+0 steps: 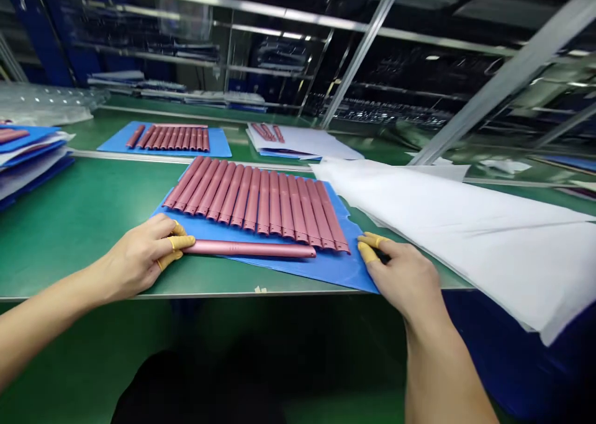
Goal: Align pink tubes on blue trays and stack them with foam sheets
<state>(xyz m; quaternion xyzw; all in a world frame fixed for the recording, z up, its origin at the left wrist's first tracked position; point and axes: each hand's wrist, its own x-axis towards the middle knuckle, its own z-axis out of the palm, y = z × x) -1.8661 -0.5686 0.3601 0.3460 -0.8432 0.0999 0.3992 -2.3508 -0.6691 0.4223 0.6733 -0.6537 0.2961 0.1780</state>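
Yellow finger cots cover several fingertips on both hands. My left hand (151, 250) is closed on the left end of a pink metal tube (251, 249), which lies crosswise along the front of a blue plastic sheet (335, 272). Behind that piece, a row of matching pink tubes (263, 200) rests side by side on the sheet, their ends with small holes facing me. At the sheet's right edge, my right hand (405, 275) pinches the blue sheet between thumb and fingers.
White paper sheets (465, 219) spread over the green table (107, 194) at right, overhanging its front edge. Farther back lie another blue sheet (162, 149) with pink tubes and a white-topped stack (307, 141) with a few more. Layered blue sheets (32, 163) stand at left. A metal post (503, 70) slants at right.
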